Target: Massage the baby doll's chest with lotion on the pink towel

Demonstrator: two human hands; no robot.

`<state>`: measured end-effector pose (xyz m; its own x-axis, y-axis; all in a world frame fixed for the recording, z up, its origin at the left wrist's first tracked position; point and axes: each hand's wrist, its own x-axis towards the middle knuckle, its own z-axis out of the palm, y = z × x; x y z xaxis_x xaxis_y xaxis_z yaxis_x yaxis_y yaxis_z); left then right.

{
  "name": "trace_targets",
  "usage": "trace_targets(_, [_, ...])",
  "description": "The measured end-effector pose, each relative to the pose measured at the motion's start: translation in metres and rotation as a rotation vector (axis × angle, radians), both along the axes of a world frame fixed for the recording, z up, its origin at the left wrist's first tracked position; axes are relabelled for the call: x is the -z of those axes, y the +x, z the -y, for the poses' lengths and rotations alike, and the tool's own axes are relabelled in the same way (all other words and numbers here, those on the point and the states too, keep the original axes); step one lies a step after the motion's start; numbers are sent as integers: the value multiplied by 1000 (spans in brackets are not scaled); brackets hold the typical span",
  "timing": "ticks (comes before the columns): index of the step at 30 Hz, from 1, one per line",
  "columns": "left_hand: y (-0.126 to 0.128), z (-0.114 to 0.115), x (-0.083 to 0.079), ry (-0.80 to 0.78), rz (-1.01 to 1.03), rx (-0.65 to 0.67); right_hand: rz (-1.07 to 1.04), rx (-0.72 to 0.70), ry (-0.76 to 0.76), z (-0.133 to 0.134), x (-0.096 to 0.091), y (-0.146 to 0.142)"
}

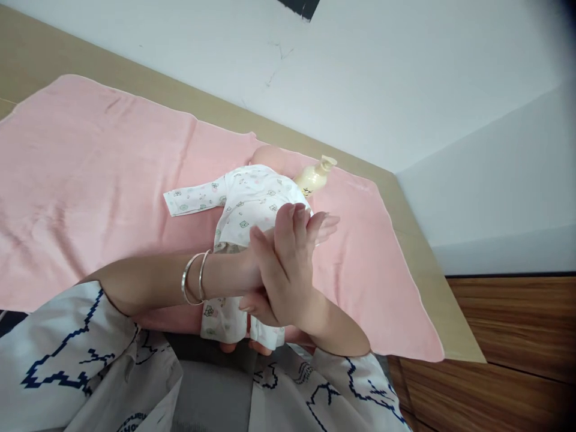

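My left hand (328, 227), with two silver bangles (185, 281) on its wrist, reaches in from the left with its fingers stretched out. Across it lies my right hand (290, 264), palm against it and fingers extended; it hides most of the left palm. No object shows between them. Beneath both hands, what looks like a baby doll (269, 157) lies on its back in a white printed top (252, 204) and matching trousers (225, 318). One sleeve is spread to the left. Close by the doll's shoulder is a cream pump bottle (314, 176), tilted.
A pink blanket (112, 180) with some creases covers most of the light wooden table (423, 294). Behind the table rises a white wall (216, 48). Dark brown wood-grain panels (508, 336) stand at the right. My grey-clad lap (213, 384) is at the near edge.
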<state>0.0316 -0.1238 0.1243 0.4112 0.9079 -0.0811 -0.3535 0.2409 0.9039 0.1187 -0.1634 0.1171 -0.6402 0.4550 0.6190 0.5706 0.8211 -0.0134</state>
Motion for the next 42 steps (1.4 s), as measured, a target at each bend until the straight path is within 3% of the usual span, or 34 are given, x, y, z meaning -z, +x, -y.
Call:
trace_targets(4, [4, -1, 9, -27, -119, -103, 118, 156, -222, -6, 3, 4])
trace_targets(10, [-16, -40, 14, 150, -234, -182, -43, 126, -145, -38, 17, -5])
trace_targets(15, [-39, -100, 51, 416, -386, -534, -75, 141, -375, -72, 38, -8])
trace_targets(19, [-41, -126, 85, 367, -444, -764, -105, 156, -506, -106, 61, 0])
trace_targets(23, [-35, -121, 98, 476, -484, -751, -50, 131, -479, -140, 76, 23])
trace_targets(26, [-33, -115, 101, 538, -555, -751, -167, 276, -510, -157, 80, 39])
trace_targets(31, [-34, -115, 103, 533, -607, -714, -78, 542, -522, -136, 69, 23])
trace_targets(35, [-34, -113, 103, 546, -569, -717, 140, 418, -505, -114, 56, 5])
trace_targets(39, [-34, -112, 102, 560, -572, -703, 175, 233, -530, -133, 58, 22])
trace_targets(42, [-35, -113, 103, 605, -605, -689, 57, 324, -553, -151, 66, 36])
